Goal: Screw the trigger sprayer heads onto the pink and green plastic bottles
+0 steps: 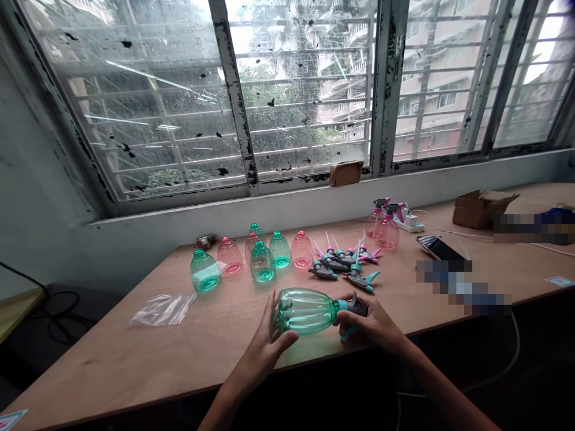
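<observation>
A clear green spray bottle (308,311) lies sideways in the air over the table's front edge, its base to the left. My left hand (269,341) cups the base, thumb below and fingers behind. Around the grey and teal spray head (354,306) at the bottle's neck, my right hand (372,323) is closed. Just beyond, a heap of loose spray heads (341,260) in grey, teal and pink lies on the wood. Left of the heap stand several headless bottles, among them a green bottle (205,272) and a pink bottle (302,250).
Two pink spray bottles with heads (387,230) stand at the back right beside a white power strip (411,222). A phone (442,250) and a cardboard box (480,209) are farther right. At left lies a clear plastic bag (164,309). Windows rise behind the wooden table (112,359).
</observation>
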`<state>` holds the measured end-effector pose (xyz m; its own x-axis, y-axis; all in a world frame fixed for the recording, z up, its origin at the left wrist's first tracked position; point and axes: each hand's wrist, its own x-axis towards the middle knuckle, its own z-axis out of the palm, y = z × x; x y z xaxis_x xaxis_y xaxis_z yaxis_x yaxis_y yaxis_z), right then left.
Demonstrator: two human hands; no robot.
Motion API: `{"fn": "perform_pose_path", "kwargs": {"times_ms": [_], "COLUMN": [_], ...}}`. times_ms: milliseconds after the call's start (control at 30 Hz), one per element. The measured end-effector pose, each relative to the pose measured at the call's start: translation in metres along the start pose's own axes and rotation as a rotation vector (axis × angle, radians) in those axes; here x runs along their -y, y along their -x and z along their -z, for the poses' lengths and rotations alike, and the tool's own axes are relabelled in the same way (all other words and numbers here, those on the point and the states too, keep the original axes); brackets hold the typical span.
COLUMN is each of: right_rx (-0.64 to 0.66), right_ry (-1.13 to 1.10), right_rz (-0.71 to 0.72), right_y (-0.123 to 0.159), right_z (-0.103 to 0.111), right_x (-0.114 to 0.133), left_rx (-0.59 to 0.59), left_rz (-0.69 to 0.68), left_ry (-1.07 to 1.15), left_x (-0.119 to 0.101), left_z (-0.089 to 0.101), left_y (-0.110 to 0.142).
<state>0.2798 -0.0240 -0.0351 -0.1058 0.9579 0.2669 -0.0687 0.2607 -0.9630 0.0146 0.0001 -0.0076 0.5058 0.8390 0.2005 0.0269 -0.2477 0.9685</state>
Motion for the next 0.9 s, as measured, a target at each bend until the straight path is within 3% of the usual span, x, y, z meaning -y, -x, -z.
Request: {"fn": "perform_pose_path", "kwargs": {"times_ms": [133, 300, 400, 500, 600, 733, 833, 900], "right_rx": [0.011, 0.012, -0.025, -0.061, -0.019, 0.014, 0.043, 0.046], "right_ry": [0.024, 0.028, 0.083, 0.264, 0.409, 0.158, -0.058, -0.139], "right_rz": [-0.008, -0.01, 0.024, 0.13, 0.252, 0.155, 0.012, -0.04], "right_y": [0.0, 0.001, 0.003, 0.01, 0.019, 0.027, 0.026, 0.024], "right_z": [0.002, 0.001, -0.002, -0.009, -0.02, -0.033, -0.038, -0.04], "right_x": [-0.001, 0.0, -0.004, -0.004, 0.006, 0.024, 0.022, 0.016], "left_rx": [-0.005, 0.063, 0.047, -0.058, -0.202, -0.422, -0.553, -0.56], "left_rz": [-0.016, 0.027, 0.009, -0.001, 0.069, -0.017, -0.187, -0.343], "left_ry": [-0.074, 0.046, 0.041, 0.084, 0.221, 0.1, -0.093, -0.208], "left_x": [-0.007, -0.009, -0.008, -0.007, -0.01, -0.021, -0.025, -0.025], "left_z": [0.002, 0.006, 0.007, 0.002, -0.011, -0.032, -0.04, -0.039], "left_y": [-0.001, 0.001, 0.001, 0.001, 0.006, 0.018, 0.025, 0.028]}}
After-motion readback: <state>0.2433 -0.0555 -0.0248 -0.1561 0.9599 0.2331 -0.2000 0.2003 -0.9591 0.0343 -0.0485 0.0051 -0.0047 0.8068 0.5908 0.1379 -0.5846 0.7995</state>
